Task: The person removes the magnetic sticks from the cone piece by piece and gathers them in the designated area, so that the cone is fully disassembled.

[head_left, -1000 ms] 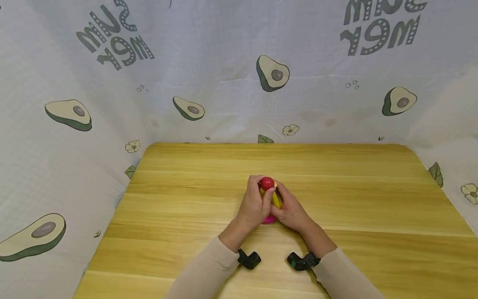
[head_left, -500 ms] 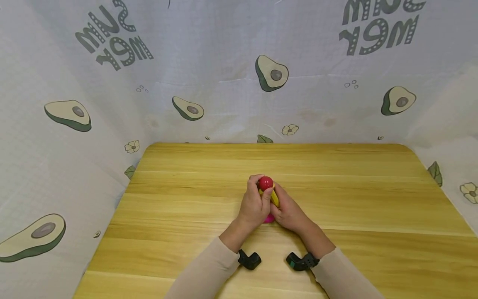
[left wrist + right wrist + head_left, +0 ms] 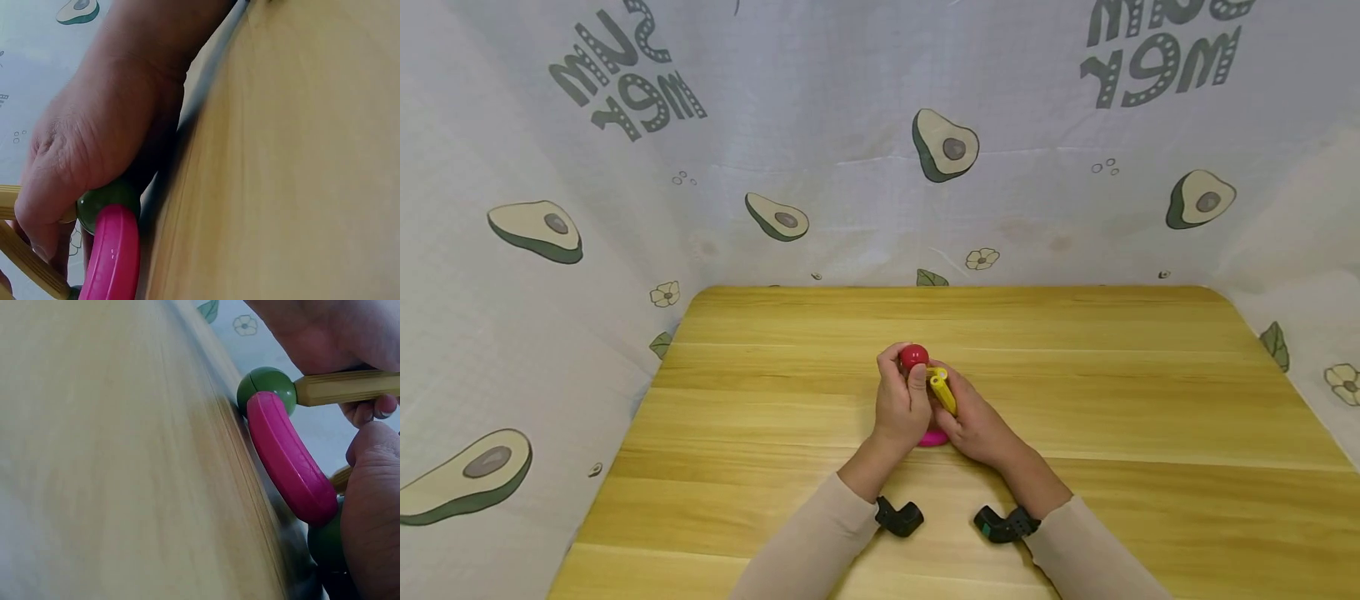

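A small toy frame of balls, yellow rods and curved pieces stands between both hands. My left hand (image 3: 901, 400) grips its left side, thumb just below a red ball (image 3: 914, 357); in the left wrist view its fingers wrap a rod beside a green ball (image 3: 109, 201). My right hand (image 3: 976, 422) holds a yellow rod (image 3: 943, 396) whose upper end points up, apart from the red ball. Low down, a pink curved piece (image 3: 290, 459) joins a green ball (image 3: 267, 390) to another green ball (image 3: 326, 544), partly hidden by the right thumb.
The frame's base is close over the wooden table (image 3: 1075, 375). Behind and at the sides hangs a white curtain (image 3: 850, 125) printed with avocados. Black wrist devices, one on the left wrist (image 3: 900, 518) and one on the right (image 3: 1006, 525), jut inward above the table.
My left hand and the red ball have shifted left and slightly away from me. The yellow rod's upper end now shows apart from the ball. The right hand has barely moved.
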`<state>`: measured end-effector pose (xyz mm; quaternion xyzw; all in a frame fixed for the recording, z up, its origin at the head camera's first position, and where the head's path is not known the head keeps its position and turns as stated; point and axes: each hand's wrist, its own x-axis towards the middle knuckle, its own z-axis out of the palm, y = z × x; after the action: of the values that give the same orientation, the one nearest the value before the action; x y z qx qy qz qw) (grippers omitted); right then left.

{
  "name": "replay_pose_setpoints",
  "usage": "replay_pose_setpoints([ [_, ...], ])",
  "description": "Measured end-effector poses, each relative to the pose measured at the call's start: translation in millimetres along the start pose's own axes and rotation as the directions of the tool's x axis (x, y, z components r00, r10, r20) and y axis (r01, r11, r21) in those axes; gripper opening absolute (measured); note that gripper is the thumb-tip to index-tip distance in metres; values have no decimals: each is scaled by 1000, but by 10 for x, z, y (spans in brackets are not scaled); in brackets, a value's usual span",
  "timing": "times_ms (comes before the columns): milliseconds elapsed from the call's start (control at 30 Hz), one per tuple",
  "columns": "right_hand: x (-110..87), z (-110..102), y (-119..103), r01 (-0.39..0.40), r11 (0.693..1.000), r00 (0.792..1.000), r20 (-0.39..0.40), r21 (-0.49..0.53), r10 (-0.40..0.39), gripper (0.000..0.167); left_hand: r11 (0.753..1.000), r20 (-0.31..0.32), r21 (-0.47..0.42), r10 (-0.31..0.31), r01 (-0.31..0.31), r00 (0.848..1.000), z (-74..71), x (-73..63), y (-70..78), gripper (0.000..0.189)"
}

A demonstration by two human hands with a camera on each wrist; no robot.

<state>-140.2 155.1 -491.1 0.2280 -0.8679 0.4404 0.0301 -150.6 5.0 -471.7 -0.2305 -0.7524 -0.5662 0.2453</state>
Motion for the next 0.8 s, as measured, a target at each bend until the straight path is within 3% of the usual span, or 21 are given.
replay_pose_setpoints([
  [333,4,29,49,-19,1000,1000,-14,11,19,62,997,28,-28,-69,70,997,-120,56,-11,38],
  [467,2,32,41,-41,999,999,-8,23,41,62,997,21,10,-81,81,996,-249,126,-61,36],
  [567,-1,30,32,-58,998,998,3,33,58,62,990,25,61,-129,127,991,-391,188,-122,36],
  [667,-4,25,26,-73,997,997,2,38,73,61,969,54,127,-222,213,974,-565,232,-225,40],
  [800,-9,20,18,-87,995,996,-6,38,88,62,910,104,248,-365,332,925,-810,253,-408,42],
])
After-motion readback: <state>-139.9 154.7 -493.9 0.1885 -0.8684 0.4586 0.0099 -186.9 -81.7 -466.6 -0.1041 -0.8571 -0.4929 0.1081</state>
